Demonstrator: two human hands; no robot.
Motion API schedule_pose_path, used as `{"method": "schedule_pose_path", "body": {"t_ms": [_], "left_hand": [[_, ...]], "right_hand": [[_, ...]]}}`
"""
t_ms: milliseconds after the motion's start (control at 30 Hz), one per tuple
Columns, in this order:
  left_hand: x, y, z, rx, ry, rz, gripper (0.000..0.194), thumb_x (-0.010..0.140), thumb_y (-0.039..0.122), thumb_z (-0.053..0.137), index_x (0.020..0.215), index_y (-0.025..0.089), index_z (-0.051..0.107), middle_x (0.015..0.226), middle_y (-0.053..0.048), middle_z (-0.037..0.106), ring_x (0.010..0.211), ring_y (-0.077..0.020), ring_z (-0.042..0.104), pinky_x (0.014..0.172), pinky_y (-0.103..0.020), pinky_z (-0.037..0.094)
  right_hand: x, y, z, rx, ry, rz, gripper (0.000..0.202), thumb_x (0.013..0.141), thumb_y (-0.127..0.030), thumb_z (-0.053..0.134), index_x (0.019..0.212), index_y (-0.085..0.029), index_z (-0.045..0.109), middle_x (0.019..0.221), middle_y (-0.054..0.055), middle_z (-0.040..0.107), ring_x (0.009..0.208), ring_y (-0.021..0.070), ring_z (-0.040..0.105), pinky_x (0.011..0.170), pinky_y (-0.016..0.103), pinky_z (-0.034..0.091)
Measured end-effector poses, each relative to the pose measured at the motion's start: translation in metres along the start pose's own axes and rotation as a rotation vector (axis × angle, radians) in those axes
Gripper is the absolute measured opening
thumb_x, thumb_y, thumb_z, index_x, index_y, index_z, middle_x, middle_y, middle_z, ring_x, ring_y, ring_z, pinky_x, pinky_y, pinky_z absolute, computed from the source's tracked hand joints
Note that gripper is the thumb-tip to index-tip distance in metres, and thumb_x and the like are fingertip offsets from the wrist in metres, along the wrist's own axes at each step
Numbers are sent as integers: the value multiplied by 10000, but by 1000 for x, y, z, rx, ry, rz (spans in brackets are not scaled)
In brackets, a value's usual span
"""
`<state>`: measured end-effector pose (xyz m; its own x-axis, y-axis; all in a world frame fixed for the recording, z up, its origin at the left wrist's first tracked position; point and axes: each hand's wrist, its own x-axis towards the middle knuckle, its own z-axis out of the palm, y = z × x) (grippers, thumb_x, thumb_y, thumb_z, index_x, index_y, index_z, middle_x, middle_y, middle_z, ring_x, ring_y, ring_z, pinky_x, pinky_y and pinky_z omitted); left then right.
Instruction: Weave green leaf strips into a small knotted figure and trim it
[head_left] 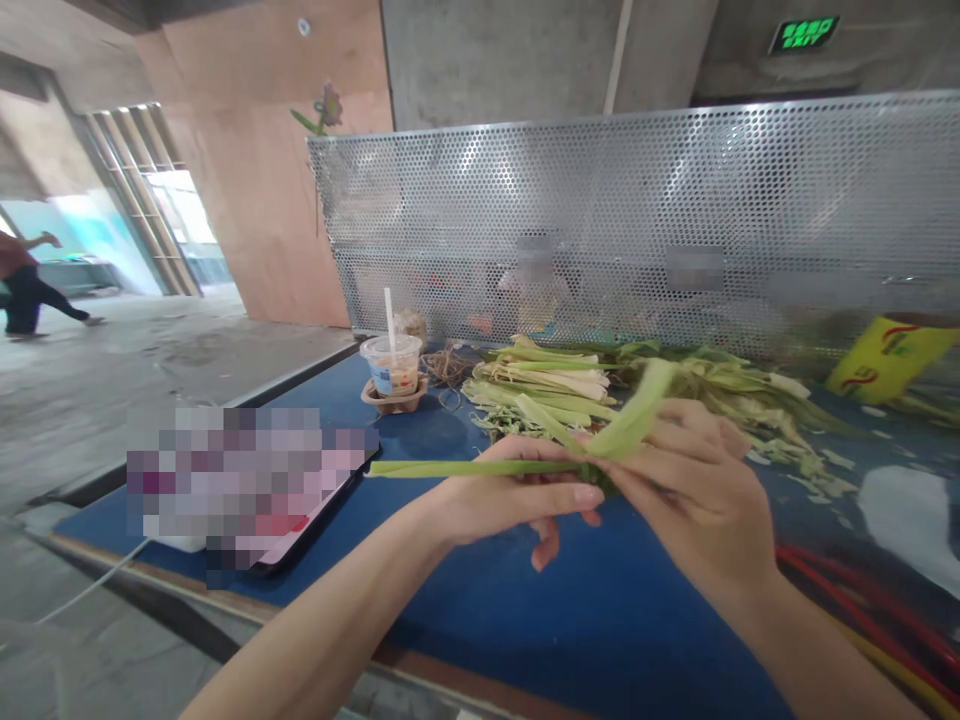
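Between my hands is a green leaf strip, long and narrow, its free end pointing left past my wrist. My left hand pinches it near the middle of the view, thumb on top, with the other fingers curled below. A wider pale green leaf stands up, bent, at the same spot, and my right hand grips its base with the fingertips. The two hands nearly touch where the leaves cross. Behind them lies a pile of cut green stalks and husks on the blue table.
A drink cup with a straw sits in a cardboard holder. At the left is a blurred-out device. A yellow wrapper roll and red cords are right. A perforated metal screen stands behind; a person is far left.
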<state>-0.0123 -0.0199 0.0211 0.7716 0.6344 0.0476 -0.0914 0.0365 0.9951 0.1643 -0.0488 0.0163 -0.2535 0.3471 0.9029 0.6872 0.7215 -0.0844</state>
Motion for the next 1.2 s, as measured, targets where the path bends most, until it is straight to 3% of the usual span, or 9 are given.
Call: {"method": "schedule_pose_path", "body": {"t_ms": [100, 200, 300, 567, 667, 767, 967, 1200], "left_hand": [[-1, 0, -2, -94, -65, 16, 307, 583, 334, 779, 727, 107, 631, 657, -3, 579, 428, -61, 507, 354, -190, 404], [-2, -1, -5, -126, -124, 25, 336, 536, 341, 802, 678, 105, 608, 639, 1, 571, 437, -62, 501, 360, -192, 400], [-1, -3, -5, -97, -145, 17, 350, 530, 349, 802, 683, 102, 606, 630, -1, 573, 416, -62, 498, 362, -199, 393], [5, -15, 10, -18, 122, 148, 275, 622, 355, 727, 676, 115, 605, 489, 51, 471, 370, -42, 419, 329, -179, 334], [7, -17, 15, 14, 220, 148, 296, 673, 401, 677, 710, 115, 611, 472, 62, 428, 341, -44, 413, 317, -179, 311], [8, -18, 17, -96, 291, 173, 254, 716, 378, 608, 694, 131, 551, 562, 42, 464, 373, -51, 432, 313, -180, 298], [11, -21, 14, -376, 223, 163, 135, 661, 264, 481, 635, 135, 511, 553, 14, 461, 463, -102, 478, 336, -193, 315], [9, -21, 14, -197, 268, 184, 282, 740, 394, 591, 667, 132, 514, 551, 41, 469, 405, -58, 439, 342, -187, 298]], "right_hand": [[1, 3, -8, 6, -132, -183, 267, 811, -82, 531, 903, -292, 668, 882, 16, 678, 843, 202, 511, 705, 359, 402], [3, 8, -14, 44, -326, -210, 342, 868, -95, 436, 1069, -306, 616, 984, 29, 644, 873, 186, 521, 734, 367, 370], [3, 10, -15, 32, -384, -220, 365, 884, -86, 394, 1086, -310, 597, 966, 27, 630, 864, 173, 531, 747, 370, 330], [1, 9, -7, -113, -344, -262, 286, 897, -156, 383, 954, -277, 636, 913, 40, 622, 804, 184, 536, 704, 369, 284], [0, 8, -3, -140, -297, -255, 252, 889, -164, 407, 921, -255, 640, 885, 45, 609, 743, 171, 526, 718, 375, 329], [-1, 6, 2, -127, -251, -211, 241, 868, -159, 431, 846, -240, 657, 876, 55, 609, 740, 173, 561, 664, 329, 418], [-5, 3, 7, -69, -244, -73, 285, 884, -215, 406, 1079, -249, 612, 876, 50, 631, 702, 149, 630, 590, 252, 522], [-2, 0, -1, -120, -212, -7, 242, 863, -267, 465, 1034, -268, 637, 948, 34, 640, 791, 164, 643, 648, 241, 537]]}}
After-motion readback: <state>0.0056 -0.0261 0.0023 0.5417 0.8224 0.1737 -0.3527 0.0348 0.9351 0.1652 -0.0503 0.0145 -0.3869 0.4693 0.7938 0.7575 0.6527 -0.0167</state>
